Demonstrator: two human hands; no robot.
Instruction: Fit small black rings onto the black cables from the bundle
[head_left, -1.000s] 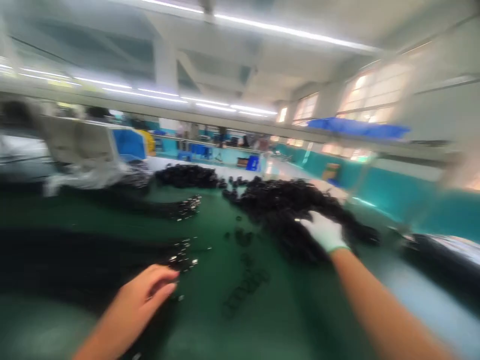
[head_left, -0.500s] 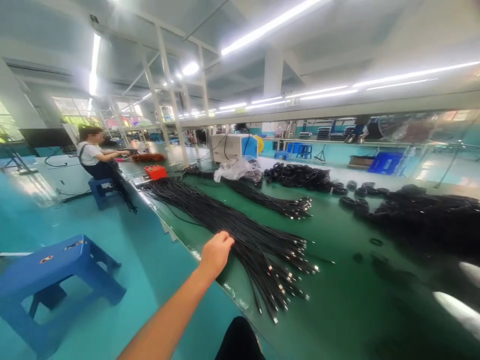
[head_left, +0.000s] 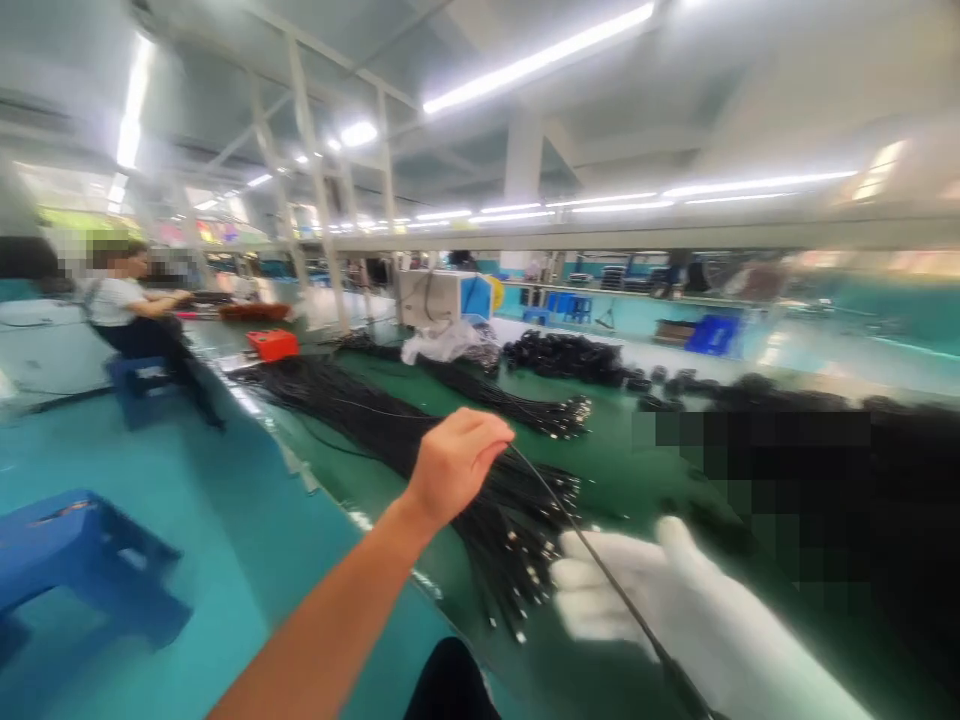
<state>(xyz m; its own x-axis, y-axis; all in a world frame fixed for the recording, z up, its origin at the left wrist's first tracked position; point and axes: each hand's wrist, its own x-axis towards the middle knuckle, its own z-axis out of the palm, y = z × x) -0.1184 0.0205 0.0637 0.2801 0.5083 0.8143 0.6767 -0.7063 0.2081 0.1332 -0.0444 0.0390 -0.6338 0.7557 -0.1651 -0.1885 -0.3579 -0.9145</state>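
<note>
The bench [head_left: 630, 455] carries the bundle [head_left: 390, 435]. The right hand [head_left: 667, 590], gloved, is open, thumb apart from the fingers. The left hand [head_left: 459, 465] has fingertips clamped on 1 cable [head_left: 600, 560], which passes above the bundle and across the right palm; contact there is unclear. A firm pinch and light tension should guide it without snagging neighbours.

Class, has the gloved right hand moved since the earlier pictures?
Yes. Judged against the black cable bundle, the right hand has moved left, closer to it.
</note>
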